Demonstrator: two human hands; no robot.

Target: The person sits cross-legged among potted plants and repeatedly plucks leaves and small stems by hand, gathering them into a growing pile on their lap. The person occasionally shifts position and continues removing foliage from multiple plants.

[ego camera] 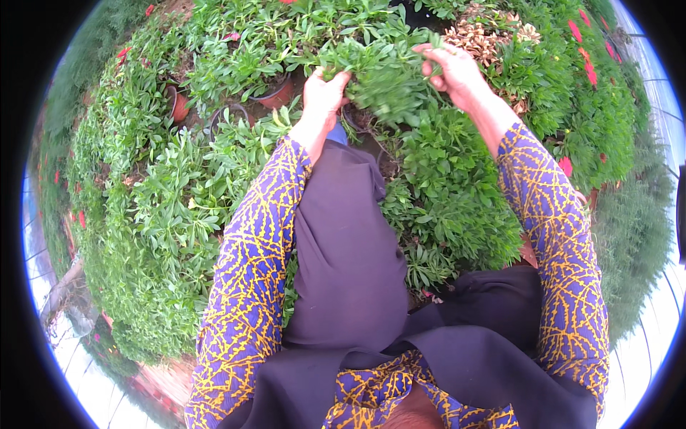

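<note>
Ahead of my knee, a leafy green plant (388, 88) is blurred between my two hands. My left hand (323, 95) is on its left side, with thumb and fingers closed on its leaves; the exact grip is partly hidden by foliage. To the right, my right hand (455, 69) is raised a little above the leaves and pinches a small green sprig (435, 42) between its fingers. Just below the plant, a dark pot (360, 119) shows in part.
Dense potted plants surround my legs. Reddish-brown pots (276, 95) and a tilted pot (179, 104) show among leaves at left. Dried brown foliage (479, 35) lies beyond my right hand. Red flowers (589, 72) stand at right. My bent knee (348, 171) is between the plants.
</note>
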